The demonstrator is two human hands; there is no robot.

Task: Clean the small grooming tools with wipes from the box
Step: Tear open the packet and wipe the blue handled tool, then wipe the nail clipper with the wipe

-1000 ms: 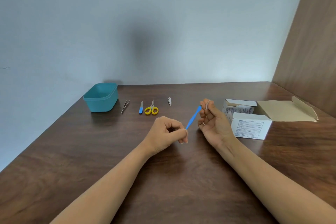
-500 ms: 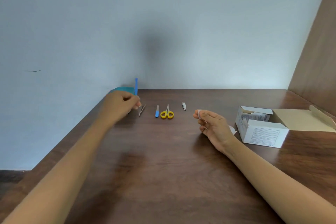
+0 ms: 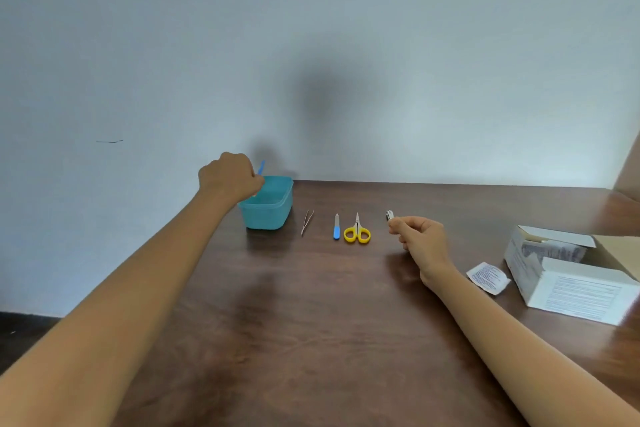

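The left hand (image 3: 230,177) grips the blue tool (image 3: 260,167), its tip poking up beyond the fist, over the teal tub's (image 3: 268,218) left rim, while the right hand (image 3: 420,240), well right of the tub, is curled, whether around anything unclear.

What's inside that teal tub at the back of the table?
The part of the tub that shows looks bare: only teal walls and floor. The left hand, gripping a blue stick, hangs over its left corner and hides whatever may lie there.
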